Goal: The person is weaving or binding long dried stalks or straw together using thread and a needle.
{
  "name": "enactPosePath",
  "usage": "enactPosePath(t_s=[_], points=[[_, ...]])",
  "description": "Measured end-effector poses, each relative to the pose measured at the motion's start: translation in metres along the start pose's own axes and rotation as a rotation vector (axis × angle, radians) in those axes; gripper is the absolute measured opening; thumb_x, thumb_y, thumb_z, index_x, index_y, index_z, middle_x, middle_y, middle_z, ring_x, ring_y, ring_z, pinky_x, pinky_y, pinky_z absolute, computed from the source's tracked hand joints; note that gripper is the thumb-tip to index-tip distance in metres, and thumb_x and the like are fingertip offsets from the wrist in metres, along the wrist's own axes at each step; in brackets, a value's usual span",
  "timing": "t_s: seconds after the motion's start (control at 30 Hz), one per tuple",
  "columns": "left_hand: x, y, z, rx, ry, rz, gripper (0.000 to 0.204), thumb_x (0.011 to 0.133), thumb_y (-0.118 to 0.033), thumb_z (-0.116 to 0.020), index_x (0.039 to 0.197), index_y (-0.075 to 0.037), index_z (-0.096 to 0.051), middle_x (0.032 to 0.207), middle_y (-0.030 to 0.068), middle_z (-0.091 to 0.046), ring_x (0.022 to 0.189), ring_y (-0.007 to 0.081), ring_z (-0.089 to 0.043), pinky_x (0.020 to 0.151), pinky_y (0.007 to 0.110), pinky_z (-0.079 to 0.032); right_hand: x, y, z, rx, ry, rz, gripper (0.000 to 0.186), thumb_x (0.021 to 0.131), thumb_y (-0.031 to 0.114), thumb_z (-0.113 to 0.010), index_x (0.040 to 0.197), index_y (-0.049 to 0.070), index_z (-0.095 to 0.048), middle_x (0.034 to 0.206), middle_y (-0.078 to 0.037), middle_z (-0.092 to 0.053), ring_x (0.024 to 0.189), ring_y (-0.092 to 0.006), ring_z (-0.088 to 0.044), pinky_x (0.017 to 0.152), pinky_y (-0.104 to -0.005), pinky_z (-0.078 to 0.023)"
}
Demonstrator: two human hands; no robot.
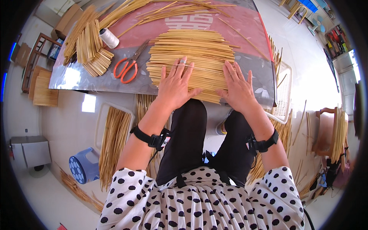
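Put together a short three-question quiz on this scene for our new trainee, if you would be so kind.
1. What are the left hand and the right hand resting on?
2. True or false: the scissors lie to the left of both hands.
3. What colour is the thread on the spool? (a) red (b) white (c) blue

Key:
1. Yellowish stalks laid side by side
2. True
3. b
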State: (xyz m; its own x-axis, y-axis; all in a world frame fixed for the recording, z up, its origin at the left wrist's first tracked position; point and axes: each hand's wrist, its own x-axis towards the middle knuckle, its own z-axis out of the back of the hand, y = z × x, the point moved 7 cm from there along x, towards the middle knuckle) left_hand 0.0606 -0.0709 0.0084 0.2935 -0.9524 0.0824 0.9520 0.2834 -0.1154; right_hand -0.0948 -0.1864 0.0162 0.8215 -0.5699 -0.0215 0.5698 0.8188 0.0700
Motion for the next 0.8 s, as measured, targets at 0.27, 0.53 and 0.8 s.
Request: enactPosePath(t_s=[0.27, 0.53, 0.8], points=[[0.006, 0.006, -0.002, 0.012, -0.048, -0.005, 0.091, 0.091, -0.075, -0.043, 0.157, -0.013, -0.032, 0.165, 0.0134, -0.023, 0.152, 0.0324, -0.022, 0.119, 0.063, -0.017, 0.011, -0.003, -0.004, 0.007, 0.025, -0.025, 0.085, 0.095, 0.056, -0.055, 0.158, 0.005, -0.027, 0.166, -0.005, -0.022, 0.154, -0.0284, -0.016, 0.119, -0.0657, -0.015], [-0.035, -0.003, 0.012, -0.087, -0.033, -0.196, 0.078, 0.088, -0.051, -0.065, 0.153, -0.018, -0.040, 0.159, 0.0050, -0.036, 0.149, 0.0277, -0.029, 0.119, 0.061, -0.022, 0.002, -0.004, -0.011, 0.053, 0.001, -0.039, 0.084, 0.096, 0.053, -0.056, 0.159, 0.007, -0.024, 0.167, -0.004, -0.018, 0.155, -0.0280, -0.014, 0.119, -0.0664, -0.015], [-0.042, -0.010, 0.017, 0.037, -0.170, -0.380, 0.057, 0.083, -0.012, -0.069, 0.138, -0.006, -0.056, 0.144, 0.0100, -0.054, 0.135, 0.0269, -0.050, 0.109, 0.047, -0.041, -0.003, -0.002, -0.011, 0.054, -0.007, -0.043, 0.083, 0.098, 0.054, -0.052, 0.159, 0.007, -0.023, 0.168, -0.005, -0.017, 0.155, -0.0272, -0.013, 0.119, -0.0672, -0.015]])
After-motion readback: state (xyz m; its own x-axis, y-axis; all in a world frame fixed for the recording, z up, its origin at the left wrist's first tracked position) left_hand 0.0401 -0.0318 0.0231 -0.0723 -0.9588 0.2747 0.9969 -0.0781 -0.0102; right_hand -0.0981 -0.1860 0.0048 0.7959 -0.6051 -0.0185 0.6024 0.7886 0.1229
